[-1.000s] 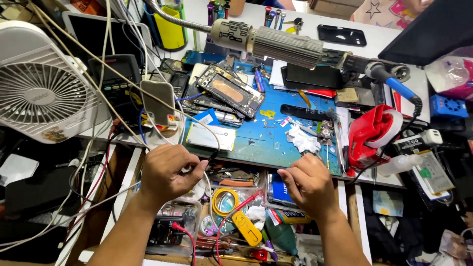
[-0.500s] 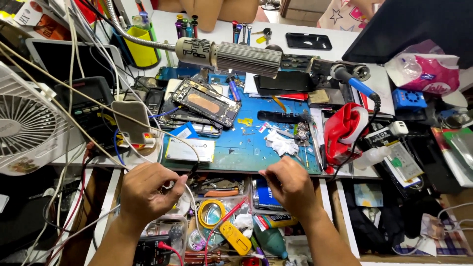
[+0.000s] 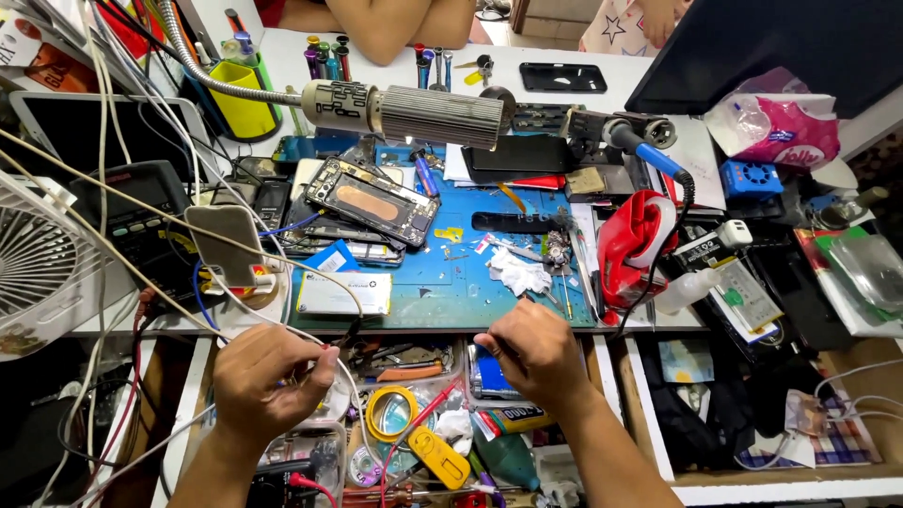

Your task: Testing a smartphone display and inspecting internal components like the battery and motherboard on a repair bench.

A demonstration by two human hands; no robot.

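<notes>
Left hand (image 3: 268, 386) around white cable (image 3: 331, 350)

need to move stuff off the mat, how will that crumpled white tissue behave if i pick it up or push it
The crumpled white tissue looks soft and very light, so it would probably squash rather than hold shape. Pushed, it may drag along the small parts beside it on the blue mat. It seems unlikely to roll or break.

Your left hand (image 3: 268, 381) grip: fingertips curled under, hold on the white cable (image 3: 350, 390) unclear | your right hand (image 3: 536, 353) grip: fingers hidden, contents unseen | fan (image 3: 33, 273) left of it: cut by edge
</notes>
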